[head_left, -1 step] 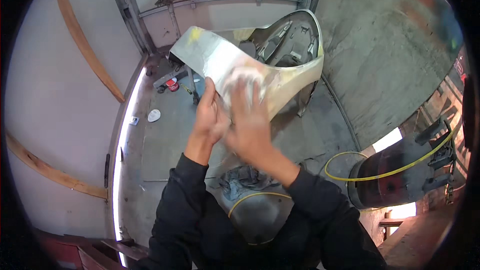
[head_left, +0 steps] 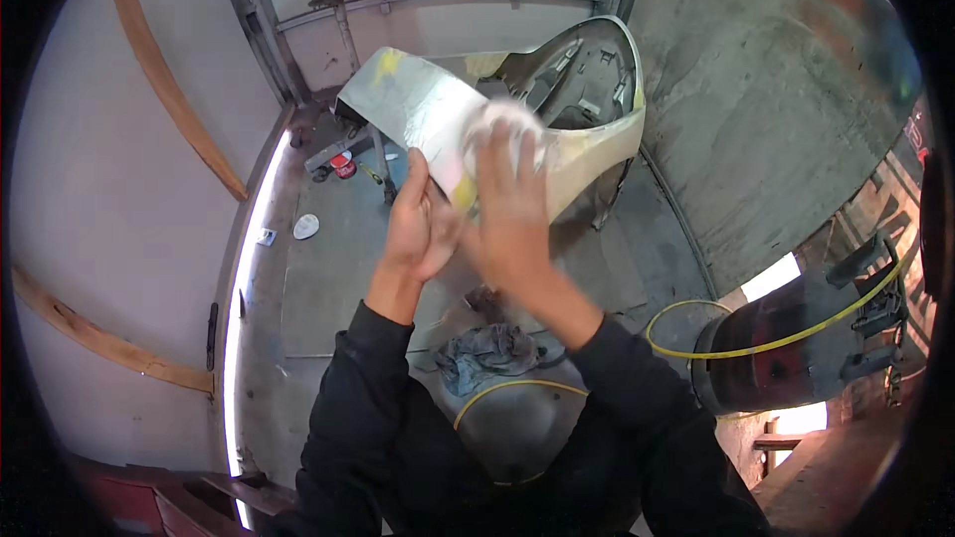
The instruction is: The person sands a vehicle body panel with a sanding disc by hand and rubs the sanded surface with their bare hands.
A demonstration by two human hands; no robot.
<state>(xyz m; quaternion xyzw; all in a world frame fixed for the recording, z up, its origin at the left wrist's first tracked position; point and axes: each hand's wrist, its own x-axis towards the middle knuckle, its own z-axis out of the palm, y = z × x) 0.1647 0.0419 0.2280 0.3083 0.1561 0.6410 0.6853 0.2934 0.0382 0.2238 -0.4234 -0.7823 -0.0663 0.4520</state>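
Where the gray floor spreads ahead of the person, a car body panel stands raised in nearly the same position as in the earlier frame. The right hand has shifted a little rightward across it, blurred. The left hand keeps its place by the near edge, thumb up, fingers partly curled; whether its grip grasps that edge cannot be told. A crumpled gray-blue rag lies below the hands, much as before. Beneath the right fingers, a rounded whitish pad has moved along with them; blur hides whether that grip closes on it. A small yellow patch, covered earlier, now shows at the near edge.
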